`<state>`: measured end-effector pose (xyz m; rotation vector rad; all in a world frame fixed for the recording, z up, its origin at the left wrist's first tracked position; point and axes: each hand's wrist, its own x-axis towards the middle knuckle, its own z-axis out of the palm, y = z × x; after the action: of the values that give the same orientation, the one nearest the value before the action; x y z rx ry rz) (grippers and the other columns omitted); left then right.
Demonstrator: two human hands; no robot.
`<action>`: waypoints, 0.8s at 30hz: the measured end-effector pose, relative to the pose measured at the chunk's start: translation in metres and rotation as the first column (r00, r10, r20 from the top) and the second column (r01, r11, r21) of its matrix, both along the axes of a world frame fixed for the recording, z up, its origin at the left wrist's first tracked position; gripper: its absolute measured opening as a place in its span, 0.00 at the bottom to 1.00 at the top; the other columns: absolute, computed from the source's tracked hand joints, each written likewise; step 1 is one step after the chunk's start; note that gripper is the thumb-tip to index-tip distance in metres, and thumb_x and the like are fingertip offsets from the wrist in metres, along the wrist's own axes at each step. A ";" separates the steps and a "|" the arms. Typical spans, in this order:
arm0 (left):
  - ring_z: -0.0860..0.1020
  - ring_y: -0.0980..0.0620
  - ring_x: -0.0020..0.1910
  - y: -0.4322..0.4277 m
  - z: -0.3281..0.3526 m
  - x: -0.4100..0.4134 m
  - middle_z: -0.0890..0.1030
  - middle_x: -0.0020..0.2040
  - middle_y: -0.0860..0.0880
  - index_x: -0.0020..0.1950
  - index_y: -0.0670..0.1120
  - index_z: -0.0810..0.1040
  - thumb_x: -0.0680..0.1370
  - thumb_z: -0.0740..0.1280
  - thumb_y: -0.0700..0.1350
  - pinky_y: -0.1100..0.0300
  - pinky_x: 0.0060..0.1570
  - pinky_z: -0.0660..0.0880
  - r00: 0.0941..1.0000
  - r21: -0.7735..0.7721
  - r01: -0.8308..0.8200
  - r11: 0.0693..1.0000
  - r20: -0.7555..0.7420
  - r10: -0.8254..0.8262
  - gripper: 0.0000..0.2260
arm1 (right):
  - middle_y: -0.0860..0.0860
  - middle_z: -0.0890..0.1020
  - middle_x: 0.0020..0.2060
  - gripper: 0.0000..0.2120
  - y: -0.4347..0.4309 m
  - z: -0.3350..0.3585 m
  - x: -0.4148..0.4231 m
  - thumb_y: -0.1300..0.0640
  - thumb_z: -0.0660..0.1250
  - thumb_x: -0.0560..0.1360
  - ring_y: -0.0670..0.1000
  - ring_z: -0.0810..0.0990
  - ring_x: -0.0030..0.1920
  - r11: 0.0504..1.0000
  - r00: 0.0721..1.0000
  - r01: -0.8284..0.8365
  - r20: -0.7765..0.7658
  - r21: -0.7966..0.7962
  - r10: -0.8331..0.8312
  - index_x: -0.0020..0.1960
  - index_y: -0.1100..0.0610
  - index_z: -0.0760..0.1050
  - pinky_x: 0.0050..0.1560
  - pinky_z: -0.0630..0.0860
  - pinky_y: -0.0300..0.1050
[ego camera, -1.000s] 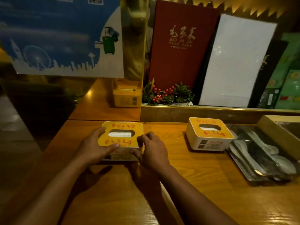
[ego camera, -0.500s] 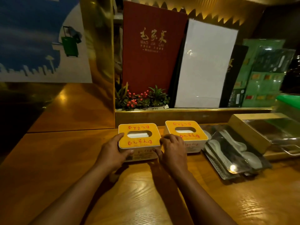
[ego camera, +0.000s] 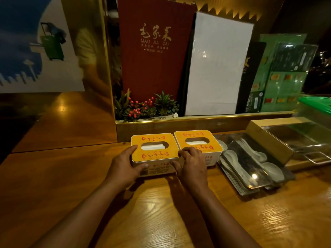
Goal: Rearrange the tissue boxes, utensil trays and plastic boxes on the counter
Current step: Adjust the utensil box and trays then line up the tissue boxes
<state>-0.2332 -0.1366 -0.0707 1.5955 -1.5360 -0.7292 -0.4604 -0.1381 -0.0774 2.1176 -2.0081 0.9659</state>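
While both hands' fingers clamp it, orange-lidded tissue box point(ego camera: 155, 154) w/ white body prob. touches 2nd box point(ego camera: 198, 143).

red menu cover point(ego camera: 154, 56): "MAO JIA CAI" | tissue box lids point(ego camera: 155, 146): red characters, unreadable

Two bare arms, no sleeves in view.
The left hand point(ego camera: 123, 167) and right hand point(ego camera: 192, 165) wore no gloves, rings or bands that could be seen, and both wrists were bare, with no watch. The forearms ran uncovered down to the bottom edge of the view. Nails looked short and plain; dim light hid finer detail.
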 end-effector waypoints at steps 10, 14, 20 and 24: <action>0.76 0.48 0.65 -0.002 -0.002 -0.008 0.77 0.69 0.47 0.76 0.51 0.67 0.70 0.79 0.43 0.60 0.52 0.77 1.000 -0.023 -0.004 1.000 -0.010 0.004 0.37 | 0.48 0.79 0.54 0.19 -0.001 0.002 -0.002 0.46 0.76 0.71 0.49 0.73 0.57 1.000 0.999 0.019 0.039 0.010 -0.019 0.58 0.53 0.81 0.56 0.74 0.46; 0.77 0.48 0.65 -0.002 -0.004 -0.008 0.77 0.69 0.47 0.76 0.51 0.67 0.70 0.79 0.44 0.59 0.53 0.78 1.000 -0.033 -0.007 0.999 -0.004 0.007 0.37 | 0.48 0.78 0.53 0.18 0.000 0.001 -0.002 0.45 0.75 0.71 0.49 0.73 0.55 1.000 0.998 0.021 0.054 0.006 -0.021 0.57 0.53 0.80 0.54 0.75 0.46; 0.77 0.48 0.65 -0.001 -0.006 -0.010 0.77 0.69 0.47 0.76 0.51 0.67 0.70 0.79 0.44 0.58 0.52 0.79 1.000 -0.045 -0.017 0.999 -0.006 0.017 0.37 | 0.48 0.78 0.52 0.18 0.000 0.000 -0.002 0.45 0.74 0.72 0.49 0.73 0.53 0.999 0.998 0.033 0.048 -0.007 -0.033 0.57 0.53 0.80 0.51 0.76 0.49; 0.77 0.47 0.65 0.000 -0.007 -0.010 0.77 0.69 0.47 0.76 0.51 0.67 0.70 0.79 0.44 0.59 0.50 0.79 1.000 -0.049 -0.030 0.998 0.003 0.030 0.37 | 0.48 0.78 0.51 0.18 0.000 0.000 -0.003 0.44 0.74 0.72 0.49 0.73 0.52 0.999 0.998 0.036 0.048 -0.008 -0.036 0.57 0.52 0.81 0.49 0.77 0.49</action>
<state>-0.2436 -0.1369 -0.0779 1.5809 -1.5187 -0.6671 -0.4630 -0.1381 -0.0769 2.0662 -2.0523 1.0273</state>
